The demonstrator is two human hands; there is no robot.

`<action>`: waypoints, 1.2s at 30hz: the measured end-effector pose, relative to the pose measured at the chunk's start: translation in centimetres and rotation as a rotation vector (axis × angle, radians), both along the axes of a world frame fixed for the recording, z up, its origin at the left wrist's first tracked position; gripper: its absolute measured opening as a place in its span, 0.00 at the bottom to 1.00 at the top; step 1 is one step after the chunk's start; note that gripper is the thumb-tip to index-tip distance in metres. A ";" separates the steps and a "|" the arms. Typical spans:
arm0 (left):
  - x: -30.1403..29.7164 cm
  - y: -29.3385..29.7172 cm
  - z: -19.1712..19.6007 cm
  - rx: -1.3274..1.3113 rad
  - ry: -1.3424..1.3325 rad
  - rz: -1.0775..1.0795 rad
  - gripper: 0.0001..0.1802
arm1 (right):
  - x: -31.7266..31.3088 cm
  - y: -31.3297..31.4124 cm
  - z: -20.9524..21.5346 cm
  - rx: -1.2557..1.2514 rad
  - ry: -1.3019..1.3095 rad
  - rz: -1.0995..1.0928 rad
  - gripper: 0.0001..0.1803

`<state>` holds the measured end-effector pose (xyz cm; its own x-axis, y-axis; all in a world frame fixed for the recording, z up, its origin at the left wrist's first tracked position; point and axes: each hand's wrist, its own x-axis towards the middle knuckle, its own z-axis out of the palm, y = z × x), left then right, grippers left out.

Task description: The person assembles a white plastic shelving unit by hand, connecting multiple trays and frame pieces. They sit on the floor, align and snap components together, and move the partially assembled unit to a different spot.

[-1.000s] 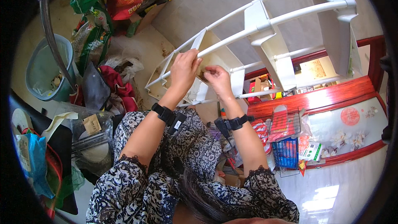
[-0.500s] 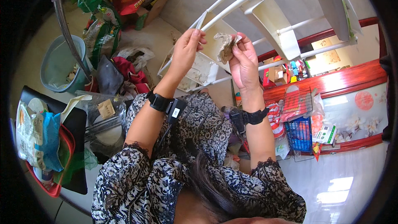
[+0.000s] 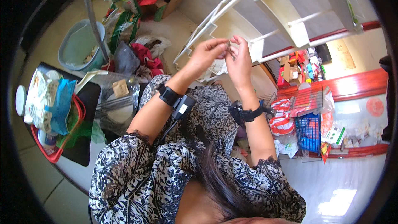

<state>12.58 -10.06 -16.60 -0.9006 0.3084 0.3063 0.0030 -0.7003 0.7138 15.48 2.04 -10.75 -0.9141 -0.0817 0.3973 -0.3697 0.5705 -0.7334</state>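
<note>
My left hand and my right hand meet in front of the white rack. The fingers of both are closed in a pinch on a crumpled grey-brown wipe. Only a small bit of the wipe shows between the fingertips; the rest is hidden behind the hands. Close beyond my hands stands the rack, with white tubes and shelf trays, tilted in view. Its pale lower tray shows partly under my wrists. A black strap with a small box is on each wrist.
At left stand a blue-grey bucket and a red-rimmed basket with a blue-and-white pack. Bags and a cardboard box lie at the far left. A blue wire basket stands at right by a red wooden frame.
My left hand has moved right and joined my right hand at the wipe, which is now mostly hidden. The view has shifted, so the surroundings at left sit farther right.
</note>
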 end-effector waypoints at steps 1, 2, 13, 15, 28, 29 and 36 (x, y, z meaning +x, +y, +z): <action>0.9 0.8 -1.6 -0.066 -0.052 0.042 0.16 | 0.5 0.3 -1.1 0.127 -0.037 -0.019 0.29; 1.5 0.9 -3.6 -0.108 -0.177 0.023 0.12 | 1.0 0.7 -2.3 0.241 -0.046 -0.025 0.31; -4.7 -6.1 -8.8 -0.106 -0.245 0.623 0.10 | 2.7 10.3 4.6 0.442 0.426 -0.422 0.15; -6.9 -6.0 -7.5 -0.156 -0.021 0.931 0.13 | 2.9 13.2 5.1 0.468 0.674 -0.668 0.14; -11.9 4.8 -19.9 -0.679 0.230 1.025 0.18 | -6.6 16.6 -1.9 -0.222 0.257 -0.741 0.19; -11.2 4.3 -21.5 -0.733 0.224 1.049 0.19 | -6.3 16.1 -1.7 -0.163 0.293 -0.786 0.16; -13.5 0.6 -25.7 -0.846 0.331 0.999 0.21 | -7.0 14.5 -0.5 -0.214 0.347 -0.639 0.14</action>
